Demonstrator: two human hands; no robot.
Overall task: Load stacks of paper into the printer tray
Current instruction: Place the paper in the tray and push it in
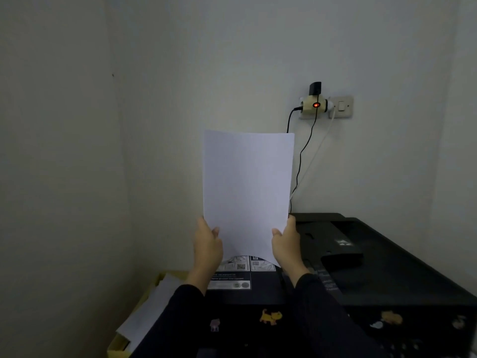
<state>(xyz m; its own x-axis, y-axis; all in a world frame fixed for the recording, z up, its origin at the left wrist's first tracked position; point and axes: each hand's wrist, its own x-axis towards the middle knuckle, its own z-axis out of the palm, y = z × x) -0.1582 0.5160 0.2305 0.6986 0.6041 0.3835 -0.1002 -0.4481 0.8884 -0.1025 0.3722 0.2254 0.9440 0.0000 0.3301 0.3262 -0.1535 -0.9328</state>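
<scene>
The left hand [207,244] and right hand [287,242] are each gripping a lower side edge of a white paper stack [247,187], holding it upright, long axis vertical, above the black matte printer [361,267]. A yellow box [152,313] of sheets is sitting at the left. Behind, cables are hanging from a wall socket adapter [316,104].
</scene>
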